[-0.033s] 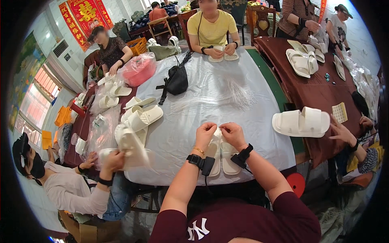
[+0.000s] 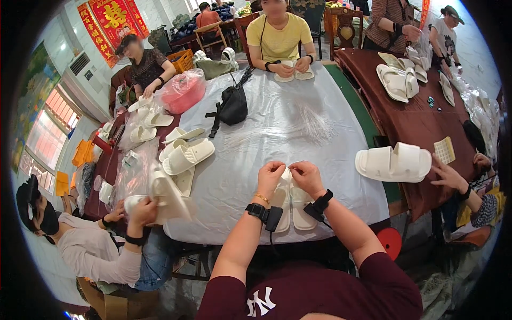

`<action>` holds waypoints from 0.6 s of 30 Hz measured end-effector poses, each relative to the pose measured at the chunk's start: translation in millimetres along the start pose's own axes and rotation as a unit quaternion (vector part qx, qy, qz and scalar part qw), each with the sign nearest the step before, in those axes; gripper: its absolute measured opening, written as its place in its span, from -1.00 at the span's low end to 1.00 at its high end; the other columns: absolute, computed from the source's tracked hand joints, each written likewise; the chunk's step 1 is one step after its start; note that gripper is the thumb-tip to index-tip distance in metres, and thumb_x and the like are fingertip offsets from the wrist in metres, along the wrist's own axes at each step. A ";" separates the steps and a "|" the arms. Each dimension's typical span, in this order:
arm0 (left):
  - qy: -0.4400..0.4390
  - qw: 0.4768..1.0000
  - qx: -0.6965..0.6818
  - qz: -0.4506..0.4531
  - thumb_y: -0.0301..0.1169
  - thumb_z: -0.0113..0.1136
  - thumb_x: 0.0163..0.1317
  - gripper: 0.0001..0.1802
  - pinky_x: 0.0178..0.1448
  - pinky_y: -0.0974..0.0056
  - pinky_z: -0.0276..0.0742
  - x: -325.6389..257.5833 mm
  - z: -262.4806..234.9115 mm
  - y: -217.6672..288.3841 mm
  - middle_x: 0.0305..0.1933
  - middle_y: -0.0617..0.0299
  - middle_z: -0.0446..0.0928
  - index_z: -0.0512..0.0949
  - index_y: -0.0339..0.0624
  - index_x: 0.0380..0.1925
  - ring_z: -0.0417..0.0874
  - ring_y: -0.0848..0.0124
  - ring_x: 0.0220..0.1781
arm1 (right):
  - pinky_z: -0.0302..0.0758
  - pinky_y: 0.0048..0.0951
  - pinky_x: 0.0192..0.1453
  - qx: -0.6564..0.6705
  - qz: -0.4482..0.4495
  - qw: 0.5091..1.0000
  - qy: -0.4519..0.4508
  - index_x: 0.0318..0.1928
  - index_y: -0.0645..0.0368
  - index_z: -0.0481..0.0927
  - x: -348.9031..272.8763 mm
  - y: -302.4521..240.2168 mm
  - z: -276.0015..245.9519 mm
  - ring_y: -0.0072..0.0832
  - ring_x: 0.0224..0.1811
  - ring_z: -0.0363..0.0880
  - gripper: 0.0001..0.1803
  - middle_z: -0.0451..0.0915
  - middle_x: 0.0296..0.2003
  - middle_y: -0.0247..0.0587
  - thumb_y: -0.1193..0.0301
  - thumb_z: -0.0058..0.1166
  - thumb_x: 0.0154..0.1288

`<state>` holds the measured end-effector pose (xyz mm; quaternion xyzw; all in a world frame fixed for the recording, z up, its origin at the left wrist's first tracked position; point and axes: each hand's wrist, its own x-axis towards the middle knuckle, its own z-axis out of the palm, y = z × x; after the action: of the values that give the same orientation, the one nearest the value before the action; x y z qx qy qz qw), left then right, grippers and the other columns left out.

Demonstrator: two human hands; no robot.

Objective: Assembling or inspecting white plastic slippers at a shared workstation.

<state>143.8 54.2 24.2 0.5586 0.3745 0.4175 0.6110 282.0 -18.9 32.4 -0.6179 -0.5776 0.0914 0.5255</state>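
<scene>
A pair of white slippers point(image 2: 303, 217) lies side by side on the plastic-covered table in front of me, soles lengthwise toward my body. Over their far ends, my left hand point(image 2: 271, 175) and my right hand point(image 2: 306, 176) are close together, fingertips pinched. Whatever they pinch is too small to make out. My wrists and forearms cover much of both slippers. Beyond my hands, a loose heap of thin white plastic strands point(image 2: 314, 124) spreads across the sheet.
More white slippers point(image 2: 188, 154) are piled left, where a co-worker's hand point(image 2: 143, 209) holds one. On the right, a single slipper point(image 2: 393, 162) sits near another person's hand point(image 2: 449, 175). A black bag point(image 2: 233, 105) and pink basin point(image 2: 182, 95) stand farther back.
The slipper in the left co-worker's hand has shifted a little, down and left. The slipper at the right has slid slightly left. My own hands look unmoved.
</scene>
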 end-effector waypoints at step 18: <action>-0.008 1.000 0.028 0.000 -0.48 0.25 0.16 -0.90 -0.28 0.50 0.41 -5.0 1.3 7.8 -0.38 0.37 0.58 0.62 -0.27 -0.33 0.50 0.64 -0.36 | 0.48 -0.29 -0.32 0.035 0.030 0.999 0.012 -0.39 0.14 0.67 -0.9 -3.5 0.4 -0.25 -0.45 0.58 -0.89 0.61 -0.53 -0.15 0.40 0.20 0.07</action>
<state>142.4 49.3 32.1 0.5792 0.3809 0.4023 0.5980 279.3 -20.1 34.4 -0.6172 -0.5493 0.1194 0.5505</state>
